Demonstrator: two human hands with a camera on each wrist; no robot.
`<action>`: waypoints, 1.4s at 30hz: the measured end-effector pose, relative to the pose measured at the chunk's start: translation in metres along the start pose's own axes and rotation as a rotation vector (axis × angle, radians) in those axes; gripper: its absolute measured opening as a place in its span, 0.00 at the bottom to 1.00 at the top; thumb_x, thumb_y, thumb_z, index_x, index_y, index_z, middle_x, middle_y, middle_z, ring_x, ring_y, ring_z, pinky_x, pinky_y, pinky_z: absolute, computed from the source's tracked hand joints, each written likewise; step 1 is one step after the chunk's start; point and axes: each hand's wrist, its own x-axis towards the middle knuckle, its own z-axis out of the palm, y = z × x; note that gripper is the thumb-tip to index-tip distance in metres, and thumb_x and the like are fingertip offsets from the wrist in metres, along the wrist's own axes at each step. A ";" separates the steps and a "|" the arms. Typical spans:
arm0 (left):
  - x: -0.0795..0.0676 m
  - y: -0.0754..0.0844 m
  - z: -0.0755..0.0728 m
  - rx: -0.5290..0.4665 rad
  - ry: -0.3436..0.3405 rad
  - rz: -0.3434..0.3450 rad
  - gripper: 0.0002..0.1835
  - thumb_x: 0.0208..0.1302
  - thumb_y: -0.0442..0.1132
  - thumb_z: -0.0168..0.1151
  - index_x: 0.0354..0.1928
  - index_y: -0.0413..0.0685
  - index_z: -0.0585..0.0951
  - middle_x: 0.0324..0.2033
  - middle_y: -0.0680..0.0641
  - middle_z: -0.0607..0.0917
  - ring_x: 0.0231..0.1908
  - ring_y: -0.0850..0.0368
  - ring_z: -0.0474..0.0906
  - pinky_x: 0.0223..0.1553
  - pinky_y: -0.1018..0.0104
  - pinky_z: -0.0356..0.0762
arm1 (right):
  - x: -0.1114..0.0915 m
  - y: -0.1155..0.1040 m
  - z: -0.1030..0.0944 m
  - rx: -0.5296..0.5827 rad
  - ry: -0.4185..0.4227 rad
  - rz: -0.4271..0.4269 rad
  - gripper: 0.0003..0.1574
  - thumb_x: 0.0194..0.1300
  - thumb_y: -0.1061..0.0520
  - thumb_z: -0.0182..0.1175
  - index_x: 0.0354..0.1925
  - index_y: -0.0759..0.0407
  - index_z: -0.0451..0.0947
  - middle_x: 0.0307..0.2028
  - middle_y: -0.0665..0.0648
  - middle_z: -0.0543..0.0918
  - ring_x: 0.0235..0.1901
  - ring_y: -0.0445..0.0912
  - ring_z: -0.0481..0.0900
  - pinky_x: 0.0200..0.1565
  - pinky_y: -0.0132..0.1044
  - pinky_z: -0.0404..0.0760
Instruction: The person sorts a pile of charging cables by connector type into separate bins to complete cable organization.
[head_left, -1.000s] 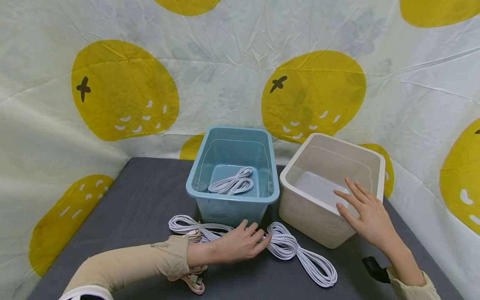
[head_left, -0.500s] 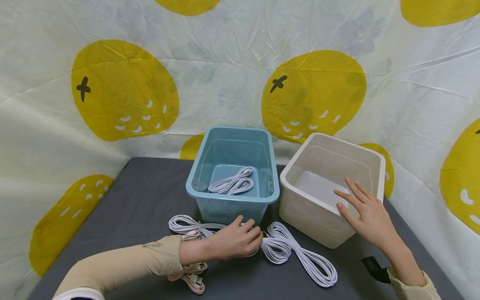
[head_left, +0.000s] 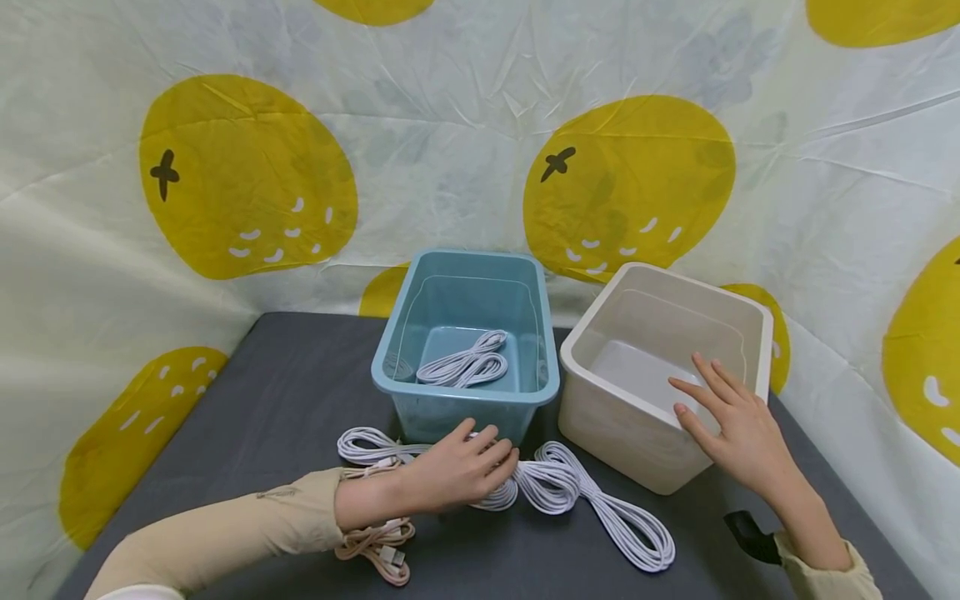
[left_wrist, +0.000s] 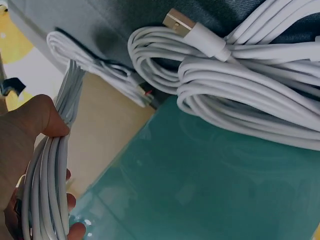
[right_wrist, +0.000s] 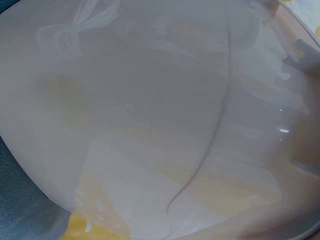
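Observation:
My left hand [head_left: 461, 467] is low over the table, just in front of the blue bin [head_left: 468, 398]. Its thumb and fingers grip a coiled white cable [left_wrist: 50, 180], partly hidden by the hand in the head view. Another white cable bundle [head_left: 633, 533] lies to the right on the table. At left, partly behind the left hand and wrist, are a white cable coil [head_left: 367, 446] with a USB plug [left_wrist: 197, 35] and pinkish cables [head_left: 375, 554]. My right hand [head_left: 738, 433] is at the near right of the beige bin [head_left: 626, 442], fingers spread, holding nothing.
One bundled white cable [head_left: 465, 367] lies inside the blue bin. Both bins stand side by side at the back of the dark-covered table [head_left: 300, 400]. Behind them hangs a pale curtain [head_left: 442, 167] with yellow fruit prints. A black strap [head_left: 752, 537] sits by the right wrist.
The left hand has shifted left and slightly away from me, curling round a white cable; the coils beside it have moved a little. The right hand stays where it was.

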 end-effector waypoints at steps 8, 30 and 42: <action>-0.004 -0.010 -0.014 0.011 0.019 -0.020 0.18 0.57 0.42 0.57 0.51 0.52 0.74 0.42 0.53 0.78 0.39 0.57 0.71 0.38 0.64 0.69 | 0.000 -0.001 0.002 0.001 0.006 -0.007 0.23 0.60 0.48 0.53 0.53 0.54 0.73 0.66 0.61 0.57 0.66 0.58 0.52 0.50 0.66 0.55; -0.010 -0.044 -0.047 -0.016 0.116 -0.133 0.32 0.41 0.54 0.67 0.51 0.49 0.74 0.42 0.51 0.78 0.41 0.54 0.71 0.39 0.63 0.69 | -0.001 0.000 0.000 -0.010 0.000 0.000 0.24 0.61 0.48 0.53 0.54 0.53 0.72 0.66 0.61 0.56 0.67 0.58 0.50 0.50 0.66 0.54; -0.016 -0.071 -0.062 0.035 0.149 -0.175 0.32 0.41 0.51 0.68 0.53 0.51 0.74 0.45 0.50 0.78 0.45 0.51 0.71 0.41 0.59 0.68 | 0.000 0.000 -0.001 -0.012 -0.008 0.007 0.24 0.61 0.47 0.53 0.54 0.53 0.72 0.66 0.61 0.56 0.67 0.56 0.49 0.50 0.67 0.53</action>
